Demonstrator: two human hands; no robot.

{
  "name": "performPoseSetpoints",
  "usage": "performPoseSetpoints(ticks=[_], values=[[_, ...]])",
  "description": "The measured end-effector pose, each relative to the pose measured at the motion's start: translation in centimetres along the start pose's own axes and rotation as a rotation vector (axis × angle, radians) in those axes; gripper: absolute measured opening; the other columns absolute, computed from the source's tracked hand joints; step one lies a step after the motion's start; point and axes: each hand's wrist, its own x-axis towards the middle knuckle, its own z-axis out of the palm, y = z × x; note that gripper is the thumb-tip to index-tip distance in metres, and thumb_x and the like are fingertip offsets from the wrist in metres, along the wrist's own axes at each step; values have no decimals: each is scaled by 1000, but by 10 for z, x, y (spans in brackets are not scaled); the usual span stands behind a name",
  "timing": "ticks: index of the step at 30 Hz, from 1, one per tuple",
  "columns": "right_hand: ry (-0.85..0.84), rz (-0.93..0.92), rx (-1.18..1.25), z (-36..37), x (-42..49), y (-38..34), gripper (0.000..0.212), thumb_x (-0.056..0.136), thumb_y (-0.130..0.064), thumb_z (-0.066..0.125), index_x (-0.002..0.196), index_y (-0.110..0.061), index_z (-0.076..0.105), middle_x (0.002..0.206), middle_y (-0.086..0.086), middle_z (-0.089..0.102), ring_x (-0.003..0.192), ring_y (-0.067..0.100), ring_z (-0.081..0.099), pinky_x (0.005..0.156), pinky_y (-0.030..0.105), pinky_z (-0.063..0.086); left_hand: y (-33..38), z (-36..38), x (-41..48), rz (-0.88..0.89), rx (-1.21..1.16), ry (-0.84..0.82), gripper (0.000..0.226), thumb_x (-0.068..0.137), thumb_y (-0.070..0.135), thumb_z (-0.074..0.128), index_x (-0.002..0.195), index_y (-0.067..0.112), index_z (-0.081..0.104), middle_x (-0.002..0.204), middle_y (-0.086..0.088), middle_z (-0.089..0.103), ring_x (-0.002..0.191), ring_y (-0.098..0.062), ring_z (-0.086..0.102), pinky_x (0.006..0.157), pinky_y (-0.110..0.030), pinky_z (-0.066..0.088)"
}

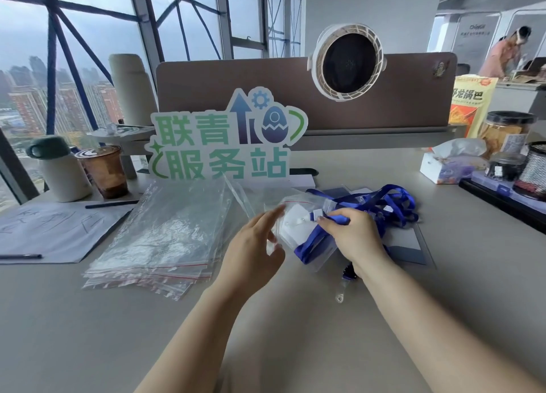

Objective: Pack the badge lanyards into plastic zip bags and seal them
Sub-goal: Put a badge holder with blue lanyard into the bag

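Near the middle of the desk (295,333), the left hand (254,244) holds the open end of a zip bag (295,209) between its thumb and fingers. The right hand (354,236) has its fingers curled round a blue lanyard (314,246). The clear badge holder (298,224) on that lanyard looks partly inside the bag, but the plastic is see-through, so I cannot be sure.

The bag looks thin, floppy and slippery. It is best held at the mouth, close to the red zip line, so that it stays open. The lanyard looks soft and light and will flop about, so it should be bunched up and pushed in as one bundle. Its metal clip (339,298) hangs out on the near side and could catch on the mouth of the bag.

A stack of zip bags (165,233) lies just to the left. A pile of lanyards (393,203) lies just to the right and a bit farther back. A big sign (224,138) stands at the far side. The most open room is on the near side, between the arms. The desk's near edge is out of view.
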Motion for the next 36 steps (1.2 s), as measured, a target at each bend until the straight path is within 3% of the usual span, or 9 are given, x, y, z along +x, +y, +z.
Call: performPoseSetpoints(ticks=[5, 9, 13, 17, 20, 22, 27, 31, 36], values=[[-5, 168, 269, -1, 0, 2, 17, 84, -21, 69, 94, -8, 66, 71, 3, 62, 55, 15, 56, 59, 30, 54, 7, 6, 0, 27, -54, -31, 68, 79, 7, 60, 139, 32, 41, 121, 14, 56, 76, 7, 51, 77, -21, 47], [-367, 225, 450, 8, -5, 4, 21, 85, -8, 66, 106, -7, 65, 101, 5, 70, 86, 11, 67, 85, 25, 55, 5, 11, 0, 41, -77, -45, 67, 79, 5, 59, 138, 33, 42, 116, 12, 59, 75, 6, 51, 74, -16, 44], [-455, 59, 86, 3, -9, 9, 29, 91, -11, 59, 120, -8, 59, 116, -2, 61, 102, 11, 62, 101, 40, 47, 2, 11, 0, 24, -67, 19, 56, 82, 3, 59, 130, 30, 50, 99, 19, 55, 75, 9, 51, 68, -3, 37], [-203, -260, -233, -15, -7, 11, 22, 89, -12, 60, 109, -17, 69, 93, -4, 69, 80, 10, 65, 79, 35, 55, -6, 7, 3, 75, -65, 144, 29, 84, -2, 58, 102, 20, 66, 103, 9, 62, 78, 1, 58, 69, -6, 45], [-61, -515, -479, -26, 1, 15, 18, 85, -10, 63, 94, -21, 74, 92, -3, 63, 87, 16, 56, 74, 34, 49, -18, 6, 4, 83, 1, 151, 23, 85, -1, 60, 93, 16, 73, 106, 6, 64, 84, -10, 64, 75, -24, 54], [-32, -616, -621, -31, 8, 20, 27, 81, 0, 62, 93, -21, 75, 95, 0, 60, 94, 23, 52, 76, 36, 47, -22, 3, 4, 62, 117, 78, 19, 86, 13, 63, 102, 21, 72, 112, 7, 63, 96, -16, 63, 82, -33, 53], [-21, -720, -1000, -34, 23, 26, 41, 70, 8, 62, 96, -22, 72, 101, 3, 55, 90, 29, 49, 73, 36, 41, -17, -14, 7, 44, 465, -293, 45, 77, 54, 66, 119, 40, 59, 137, 13, 44, 123, -13, 44, 96, -32, 39], [27, -788, -1097, -37, 33, 18, 37, 58, 3, 76, 86, -21, 71, 94, 6, 55, 80, 30, 53, 65, 37, 44, -15, -23, 19, 46, 457, -225, 14, 88, 32, 63, 100, 29, 69, 121, 12, 56, 103, -14, 58, 79, -29, 48], [-16, -785, -1134, -45, 48, -8, 9, 74, -13, 73, 75, -17, 66, 106, 3, 55, 95, 29, 49, 76, 34, 37, -10, -49, 47, 16, 340, -113, 7, 86, 21, 66, 88, 19, 72, 101, 4, 65, 88, -20, 63, 80, -35, 51]])
